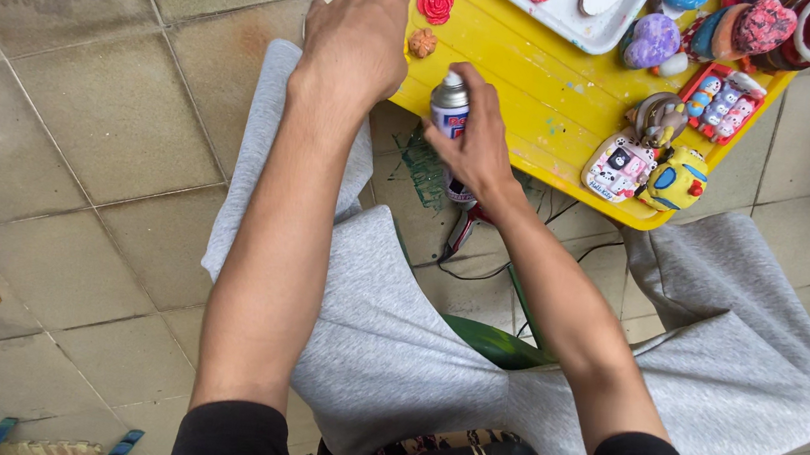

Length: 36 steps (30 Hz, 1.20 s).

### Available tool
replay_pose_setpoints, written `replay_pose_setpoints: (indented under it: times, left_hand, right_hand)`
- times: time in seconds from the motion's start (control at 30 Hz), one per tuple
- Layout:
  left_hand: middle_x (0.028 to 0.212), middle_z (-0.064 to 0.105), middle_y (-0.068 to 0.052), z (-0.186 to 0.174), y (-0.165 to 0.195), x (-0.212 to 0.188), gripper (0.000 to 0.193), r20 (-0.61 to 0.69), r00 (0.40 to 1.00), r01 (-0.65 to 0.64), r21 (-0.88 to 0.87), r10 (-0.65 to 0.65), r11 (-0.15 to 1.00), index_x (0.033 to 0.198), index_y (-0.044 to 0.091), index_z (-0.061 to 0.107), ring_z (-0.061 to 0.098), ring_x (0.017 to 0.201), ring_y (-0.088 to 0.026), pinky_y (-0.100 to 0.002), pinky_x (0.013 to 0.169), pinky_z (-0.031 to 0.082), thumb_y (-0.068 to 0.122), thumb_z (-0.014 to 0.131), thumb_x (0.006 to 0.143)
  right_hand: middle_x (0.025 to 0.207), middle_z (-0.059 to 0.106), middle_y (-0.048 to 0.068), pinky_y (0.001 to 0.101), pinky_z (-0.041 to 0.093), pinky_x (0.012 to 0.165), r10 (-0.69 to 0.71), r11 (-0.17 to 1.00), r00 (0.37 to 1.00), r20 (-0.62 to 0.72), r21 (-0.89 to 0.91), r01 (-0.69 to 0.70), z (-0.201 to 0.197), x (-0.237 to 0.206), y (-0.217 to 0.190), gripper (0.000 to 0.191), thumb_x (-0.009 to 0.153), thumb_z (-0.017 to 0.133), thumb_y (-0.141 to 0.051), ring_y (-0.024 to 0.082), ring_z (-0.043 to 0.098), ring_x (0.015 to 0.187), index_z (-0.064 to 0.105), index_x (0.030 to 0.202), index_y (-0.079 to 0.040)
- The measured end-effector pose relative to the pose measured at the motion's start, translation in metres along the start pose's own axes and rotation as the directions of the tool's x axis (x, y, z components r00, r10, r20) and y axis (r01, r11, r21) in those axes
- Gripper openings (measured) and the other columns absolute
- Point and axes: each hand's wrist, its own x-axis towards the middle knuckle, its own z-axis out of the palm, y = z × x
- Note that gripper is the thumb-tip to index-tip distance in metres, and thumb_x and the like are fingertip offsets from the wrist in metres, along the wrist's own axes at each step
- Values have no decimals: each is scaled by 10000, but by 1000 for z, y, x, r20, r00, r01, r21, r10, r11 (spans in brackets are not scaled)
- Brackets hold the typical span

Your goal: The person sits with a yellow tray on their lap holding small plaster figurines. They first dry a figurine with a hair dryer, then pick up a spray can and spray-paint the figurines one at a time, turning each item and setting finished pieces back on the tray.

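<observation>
- The right hand [479, 145] has its fingers wrapped round a small spray can [450, 122], held upright just off the near edge of the yellow worktop [540, 91], with one finger on the can's top
- The left hand [355, 37] lies palm down at the worktop's left corner, fingers close together and gripping nothing, their tips touching the edge
- A red rose-shaped piece [436, 3] and a smaller orange flower piece [422, 43] sit on the worktop just beside the left hand
- Further right lie painted figures, among them a purple heart [651, 40] and a yellow toy shape [676, 178]
- A white tray [597, 27] lies at the far side
- Grey trousers [384, 336] cover the knees above a tiled floor [85, 124]
</observation>
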Motion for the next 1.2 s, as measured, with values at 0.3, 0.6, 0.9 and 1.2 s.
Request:
replay_pose_setpoints:
  times: [0.3,0.6,0.9,1.2]
  left_hand:
    - [1218,643,-239,-4,-8,-1,641,-56,998,-14,-42,11,999,1379,66,550,635,1138,-402,-537,956,478,1,718,764]
    - [1216,657,-215,-10,-6,-13,613,-90,996,11,14,-9,1000,1355,72,570,644,1142,-391,-533,960,483,11,723,764]
    - [1209,654,-227,-29,-9,-25,615,-116,993,21,-75,-29,997,1396,63,542,636,1151,-397,-557,950,469,21,693,801]
    - [1249,644,-243,-25,-48,-46,534,-92,994,52,-112,-63,992,1428,55,548,624,1168,-416,-534,987,463,85,674,910]
  right_hand:
    - [1263,554,242,504,527,986,17,999,998,-59,-27,-19,-5,0,-3,749,880,805,-177,450,624,1146,383,1500,-189]
    - [1242,543,243,523,533,938,32,997,998,-63,-66,-36,-11,-9,-4,719,879,793,-171,465,631,1090,398,1480,-202]
    - [1227,525,269,537,517,924,-140,966,988,60,-211,150,2,-7,-13,771,789,832,-160,494,600,1065,443,1453,-215]
    - [1268,522,259,528,511,954,-86,976,994,68,-195,98,-9,-8,-10,752,850,825,-147,489,597,1110,422,1480,-221]
